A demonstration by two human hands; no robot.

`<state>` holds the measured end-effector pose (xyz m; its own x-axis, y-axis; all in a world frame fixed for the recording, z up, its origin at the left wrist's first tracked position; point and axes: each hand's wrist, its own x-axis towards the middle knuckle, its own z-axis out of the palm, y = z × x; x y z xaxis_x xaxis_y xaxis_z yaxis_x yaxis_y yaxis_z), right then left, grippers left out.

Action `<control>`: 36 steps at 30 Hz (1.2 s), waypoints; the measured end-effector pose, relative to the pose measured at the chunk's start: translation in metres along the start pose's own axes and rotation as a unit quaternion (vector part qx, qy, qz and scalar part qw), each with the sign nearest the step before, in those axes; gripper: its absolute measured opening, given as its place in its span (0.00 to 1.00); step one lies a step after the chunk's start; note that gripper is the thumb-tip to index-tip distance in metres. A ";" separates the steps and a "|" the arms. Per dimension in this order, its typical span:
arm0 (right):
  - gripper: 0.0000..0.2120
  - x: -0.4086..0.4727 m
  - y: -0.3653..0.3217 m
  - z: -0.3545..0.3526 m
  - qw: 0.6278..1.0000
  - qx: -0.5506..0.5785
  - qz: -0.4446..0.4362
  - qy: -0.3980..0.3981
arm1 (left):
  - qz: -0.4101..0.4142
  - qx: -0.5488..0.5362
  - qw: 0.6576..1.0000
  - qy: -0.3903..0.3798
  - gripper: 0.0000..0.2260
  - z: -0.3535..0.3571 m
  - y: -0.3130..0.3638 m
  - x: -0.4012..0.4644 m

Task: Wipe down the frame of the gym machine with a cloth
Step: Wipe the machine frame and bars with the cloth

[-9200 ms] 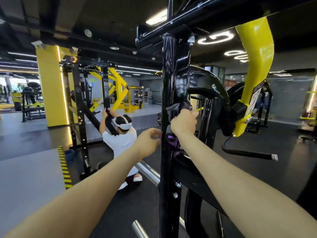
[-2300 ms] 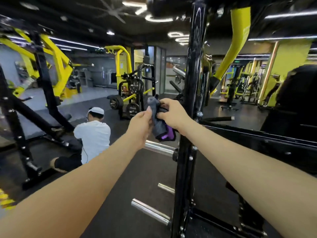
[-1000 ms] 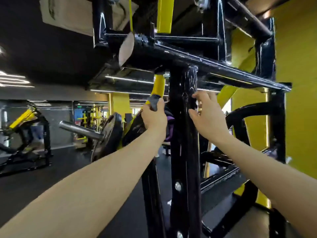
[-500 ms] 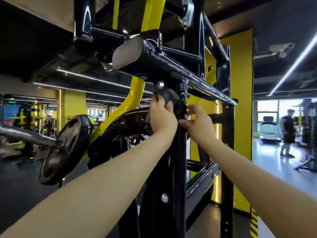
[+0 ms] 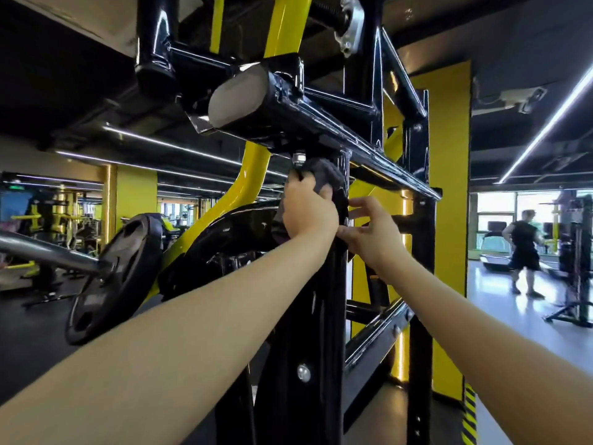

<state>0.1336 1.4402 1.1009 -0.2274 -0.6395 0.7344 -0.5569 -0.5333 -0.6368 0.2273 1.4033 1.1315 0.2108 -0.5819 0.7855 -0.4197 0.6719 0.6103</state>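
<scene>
From the head camera: since half a second ago your left hand (image 5: 309,207) has carried the cloth (image 5: 324,175) a little higher up the black post (image 5: 308,316), so it now sits centre frame, just under the bolt (image 5: 299,158) beneath the crossbar (image 5: 321,123). That suggests the post's top is nearly wiped. Your left fingers curl round the cloth, pressing it on the post. Your right hand (image 5: 373,234) holds nothing; its relaxed fingers rest against the post's right side, beside the left wrist.
</scene>
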 end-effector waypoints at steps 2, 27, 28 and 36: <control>0.22 -0.001 0.000 0.000 1.000 0.017 0.010 0.002 | 0.016 0.013 1.000 -0.013 0.17 -0.002 -0.004 -0.003; 0.24 -0.035 0.022 -0.002 0.996 0.067 0.034 -0.039 | 0.060 0.088 0.991 -0.077 0.24 0.000 -0.033 -0.044; 0.25 -0.035 0.022 -0.003 0.997 0.067 0.028 -0.038 | 0.057 0.113 0.990 -0.062 0.24 0.002 -0.024 -0.030; 0.26 -0.056 0.041 0.004 0.999 0.023 -0.004 -0.044 | 0.176 0.122 0.962 -0.169 0.28 -0.013 -0.080 -0.117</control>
<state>0.1265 1.4523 1.0329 -0.1505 -0.6802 0.7174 -0.5204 -0.5625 -0.6425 0.2475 1.4236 0.9922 -0.2634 -0.4810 0.8362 -0.6155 0.7513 0.2382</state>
